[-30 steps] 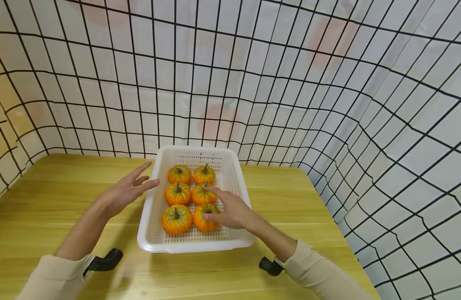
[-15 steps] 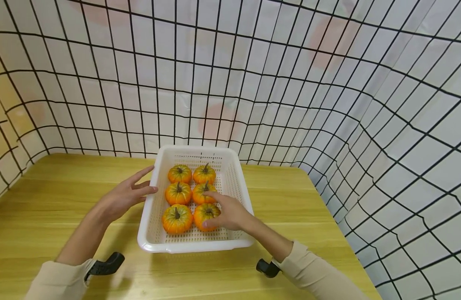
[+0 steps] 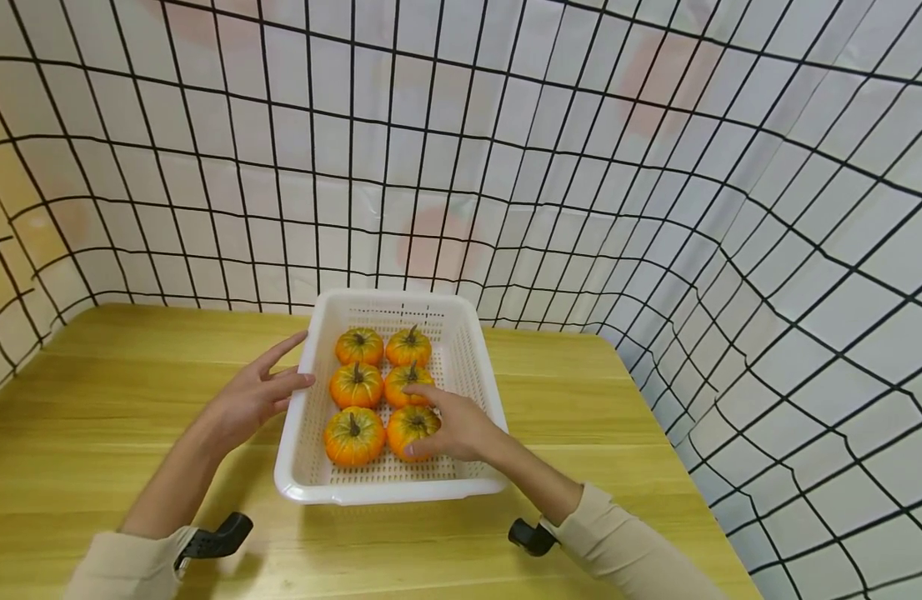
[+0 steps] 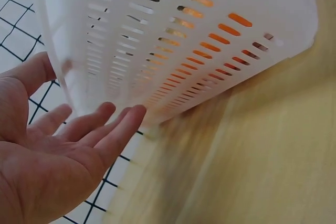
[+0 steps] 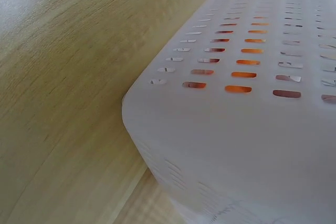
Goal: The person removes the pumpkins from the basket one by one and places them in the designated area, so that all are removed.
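A white slotted plastic basket [image 3: 479,367] stands on the wooden table, with several small orange pumpkins [image 3: 354,437] in rows inside. My right hand [image 3: 461,425] reaches over the basket's right side and holds the front right pumpkin [image 3: 413,427], thumb at its near side and fingers at its far side. Part of that pumpkin is behind the hand. In the right wrist view only the basket wall [image 5: 252,124] shows, the hand being out of sight. At the left rim is my left hand [image 3: 254,392]; its thumb touches the rim in the left wrist view and its fingers spread along the outer wall.
The wooden table [image 3: 596,433] extends on both sides of the basket. Black wire mesh [image 3: 431,187] in front of a pale sheet borders the table at the back and sides. Black wrist mounts [image 3: 219,537] stick out from both sleeves.
My left hand has come slightly down and now meets the basket's left rim. My right thumb has lowered onto the near side of the front right pumpkin. Basket and pumpkins have barely moved.
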The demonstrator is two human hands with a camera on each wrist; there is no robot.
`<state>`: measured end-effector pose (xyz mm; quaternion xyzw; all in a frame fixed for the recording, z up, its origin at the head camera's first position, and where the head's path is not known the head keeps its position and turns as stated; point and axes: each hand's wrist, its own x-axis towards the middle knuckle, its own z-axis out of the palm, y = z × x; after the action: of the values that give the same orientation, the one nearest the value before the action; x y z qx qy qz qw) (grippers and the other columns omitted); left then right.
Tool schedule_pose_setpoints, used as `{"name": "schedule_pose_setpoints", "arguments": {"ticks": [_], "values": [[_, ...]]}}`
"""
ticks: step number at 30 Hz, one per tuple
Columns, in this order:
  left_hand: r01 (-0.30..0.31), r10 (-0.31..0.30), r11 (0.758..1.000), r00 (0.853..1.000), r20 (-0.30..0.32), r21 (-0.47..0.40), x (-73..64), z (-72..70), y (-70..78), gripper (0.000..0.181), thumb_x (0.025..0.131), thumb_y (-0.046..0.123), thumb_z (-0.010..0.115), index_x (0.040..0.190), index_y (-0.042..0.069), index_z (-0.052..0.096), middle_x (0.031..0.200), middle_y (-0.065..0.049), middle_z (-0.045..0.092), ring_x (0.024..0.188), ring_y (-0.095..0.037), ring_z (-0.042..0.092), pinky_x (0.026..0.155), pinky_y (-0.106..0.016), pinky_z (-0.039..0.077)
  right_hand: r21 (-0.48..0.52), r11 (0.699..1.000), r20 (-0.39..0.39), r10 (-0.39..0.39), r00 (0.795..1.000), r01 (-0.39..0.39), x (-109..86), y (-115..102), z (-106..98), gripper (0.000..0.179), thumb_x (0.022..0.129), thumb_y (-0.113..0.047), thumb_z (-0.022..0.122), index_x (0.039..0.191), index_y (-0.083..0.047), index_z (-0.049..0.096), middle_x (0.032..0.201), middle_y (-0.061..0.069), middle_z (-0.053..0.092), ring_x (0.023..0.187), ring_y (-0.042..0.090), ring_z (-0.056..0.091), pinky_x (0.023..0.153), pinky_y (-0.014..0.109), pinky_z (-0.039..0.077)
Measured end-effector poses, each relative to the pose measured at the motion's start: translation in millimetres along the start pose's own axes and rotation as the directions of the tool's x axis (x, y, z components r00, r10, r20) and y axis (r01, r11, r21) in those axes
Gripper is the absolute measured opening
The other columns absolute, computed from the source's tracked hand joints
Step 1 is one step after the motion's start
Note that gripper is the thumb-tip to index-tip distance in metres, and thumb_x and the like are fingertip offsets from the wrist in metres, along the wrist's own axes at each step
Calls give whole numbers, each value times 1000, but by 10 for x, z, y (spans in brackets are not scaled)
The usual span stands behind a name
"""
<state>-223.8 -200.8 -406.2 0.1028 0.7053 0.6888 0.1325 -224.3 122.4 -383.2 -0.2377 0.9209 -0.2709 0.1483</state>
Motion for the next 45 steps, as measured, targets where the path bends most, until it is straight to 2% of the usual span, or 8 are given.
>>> {"name": "schedule_pose_setpoints", "arguments": {"ticks": [7,17,28,45], "values": [[3,-4,999,1000,-12,-47,3,27,-72,78,104,26,59,165,30,9,157,-31,34,121,-33,65,95,-53,57,-13,1000,22,25,999,-25,1,1,8,85,81,-40,85,154,-24,44,153,9,51,142,36,46,114,57,41],[-19,16,997,999,-46,-71,-6,50,-89,77,104,26,58,164,31,10,155,-33,37,116,-31,69,91,-53,59,-19,999,34,45,998,-44,17,-7,3,86,78,-37,87,152,-26,46,154,9,50,142,36,45,115,56,40],[-48,42,996,996,-80,-70,40,83,-92,76,103,26,60,164,27,14,154,-33,38,111,-25,71,89,-49,60,-28,999,43,33,999,-32,21,22,-2,83,78,-37,87,150,-20,48,154,9,51,142,34,46,115,54,40],[-49,40,994,995,-91,-98,10,69,-107,76,103,24,61,164,28,16,159,-29,35,111,-24,72,88,-49,61,15,996,33,83,996,-83,14,-20,19,81,76,-34,89,146,-20,51,147,10,56,136,34,51,110,51,45]]}}
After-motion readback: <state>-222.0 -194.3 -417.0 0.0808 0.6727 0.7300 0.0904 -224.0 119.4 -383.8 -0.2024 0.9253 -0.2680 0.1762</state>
